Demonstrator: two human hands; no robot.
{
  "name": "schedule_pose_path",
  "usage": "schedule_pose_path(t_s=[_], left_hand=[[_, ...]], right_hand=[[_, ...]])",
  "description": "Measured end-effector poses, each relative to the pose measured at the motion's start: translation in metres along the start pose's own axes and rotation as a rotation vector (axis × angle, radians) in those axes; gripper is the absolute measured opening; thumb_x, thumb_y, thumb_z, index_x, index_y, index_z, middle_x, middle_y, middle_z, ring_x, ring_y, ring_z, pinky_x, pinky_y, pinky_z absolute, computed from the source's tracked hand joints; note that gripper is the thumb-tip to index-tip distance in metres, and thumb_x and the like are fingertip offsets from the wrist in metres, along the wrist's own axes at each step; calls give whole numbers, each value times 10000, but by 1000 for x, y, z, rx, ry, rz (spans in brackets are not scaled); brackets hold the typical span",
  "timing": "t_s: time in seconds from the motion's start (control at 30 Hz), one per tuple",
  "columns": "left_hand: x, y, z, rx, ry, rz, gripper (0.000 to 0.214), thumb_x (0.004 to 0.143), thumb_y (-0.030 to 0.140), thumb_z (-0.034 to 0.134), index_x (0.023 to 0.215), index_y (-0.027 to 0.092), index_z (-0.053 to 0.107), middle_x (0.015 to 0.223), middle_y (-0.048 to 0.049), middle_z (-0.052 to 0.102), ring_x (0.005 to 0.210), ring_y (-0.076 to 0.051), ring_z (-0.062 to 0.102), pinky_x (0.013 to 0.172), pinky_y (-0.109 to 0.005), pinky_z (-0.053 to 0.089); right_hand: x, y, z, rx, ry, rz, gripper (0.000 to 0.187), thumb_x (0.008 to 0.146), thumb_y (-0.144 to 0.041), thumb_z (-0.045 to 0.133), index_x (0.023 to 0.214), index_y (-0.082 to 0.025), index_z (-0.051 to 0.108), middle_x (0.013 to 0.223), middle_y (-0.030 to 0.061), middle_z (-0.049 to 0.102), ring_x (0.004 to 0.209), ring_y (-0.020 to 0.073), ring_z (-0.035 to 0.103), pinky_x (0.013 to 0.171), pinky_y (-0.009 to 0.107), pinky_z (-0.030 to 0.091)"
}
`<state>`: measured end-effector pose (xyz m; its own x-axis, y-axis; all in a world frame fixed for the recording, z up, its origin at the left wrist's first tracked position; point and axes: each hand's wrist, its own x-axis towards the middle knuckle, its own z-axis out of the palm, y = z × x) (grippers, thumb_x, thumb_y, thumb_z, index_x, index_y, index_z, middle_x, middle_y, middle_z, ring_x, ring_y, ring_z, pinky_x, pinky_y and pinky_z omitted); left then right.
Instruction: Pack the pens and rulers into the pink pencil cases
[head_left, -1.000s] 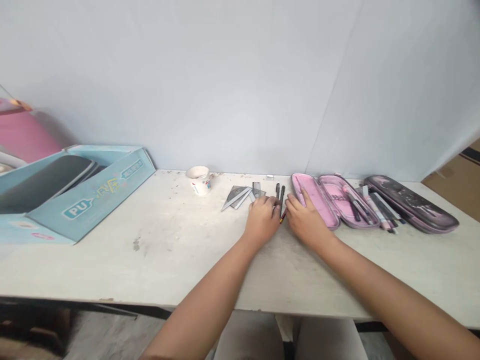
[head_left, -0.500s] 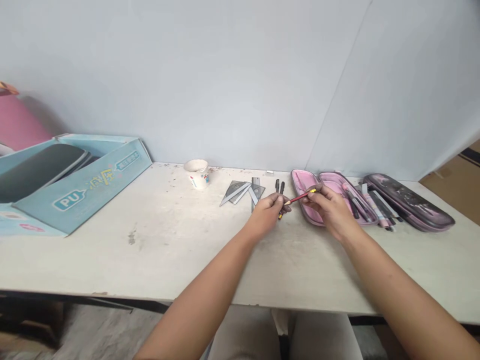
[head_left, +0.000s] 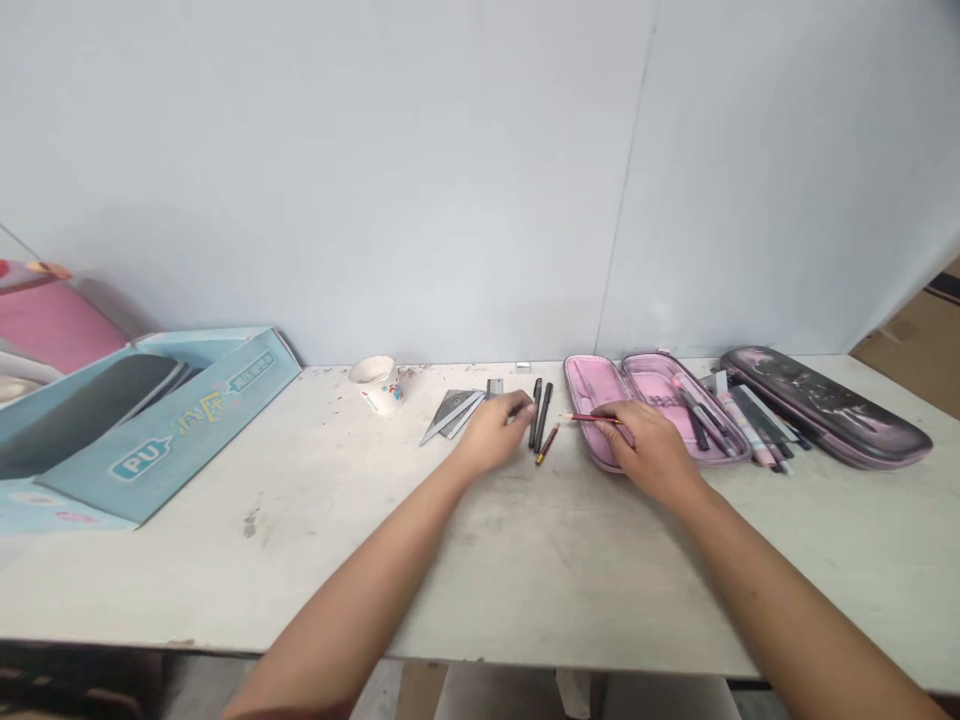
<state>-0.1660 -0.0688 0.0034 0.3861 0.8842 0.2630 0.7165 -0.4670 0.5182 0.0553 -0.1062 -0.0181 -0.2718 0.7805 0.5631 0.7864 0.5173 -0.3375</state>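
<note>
A dark red pencil [head_left: 589,418] is pinched in my right hand [head_left: 649,445], its sharpened tip pointing left, above the left half of an open pink pencil case [head_left: 581,375]. My left hand [head_left: 495,432] holds nothing that I can see; its fingers are loosely bent, with the thumb a little apart. Just right of it lie two black pens [head_left: 541,420] side by side. A short dark red pencil [head_left: 548,443] with a yellow end rests in front of them. Partly behind my left hand are grey rulers and set squares [head_left: 454,412]. Several pens [head_left: 705,420] sit in the case's right half.
A paper cup [head_left: 377,385] stands near the wall, left of the rulers. The light blue box [head_left: 187,430] at far left holds a dark case. Right of the pink case lie several markers [head_left: 754,425] and a closed dark pencil case [head_left: 832,405]. A small white block [head_left: 523,368] is by the wall.
My left hand has let go of the pencil tip and moved left, away from my right hand. My right hand still has the pencil, now lower. The view has shifted slightly.
</note>
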Motion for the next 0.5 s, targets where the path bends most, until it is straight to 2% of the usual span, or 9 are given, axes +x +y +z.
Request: schedule_pose_path(t_s=[0.13,0.27,0.37,0.5], left_hand=[[54,-28,-11,318,46,-28,252,848,253,397,965,167,603,931,-72,628,874,-193,562,787,-297,420],[96,-47,0,540,-16,-78,336,835,214,417,1140,165,549,1140,-114,558,1069,-243,489,893,-348,406],[111,-52,13,561,-62,-99,353,798,165,457,1137,155,553,1139,-136,554,1091,-269,473,901,-395,405],[114,-50,19,480,-60,-123,307,764,135,490,1052,118,593,1070,-154,575,1085,-269,487,924,-412,389]], right_hand=[[-2,8,4,-197,115,-65,227,895,-245,403,949,-157,605,850,73,647,844,211,528,818,361,381],[0,12,3,-306,170,-172,216,879,-147,405,962,-138,605,819,64,638,827,186,511,933,378,328],[1,15,5,-340,188,-202,201,869,-134,423,963,-142,600,815,56,631,834,178,507,956,384,312],[3,18,7,-343,221,-180,201,863,-123,421,968,-142,592,806,55,628,829,176,507,955,387,319]])
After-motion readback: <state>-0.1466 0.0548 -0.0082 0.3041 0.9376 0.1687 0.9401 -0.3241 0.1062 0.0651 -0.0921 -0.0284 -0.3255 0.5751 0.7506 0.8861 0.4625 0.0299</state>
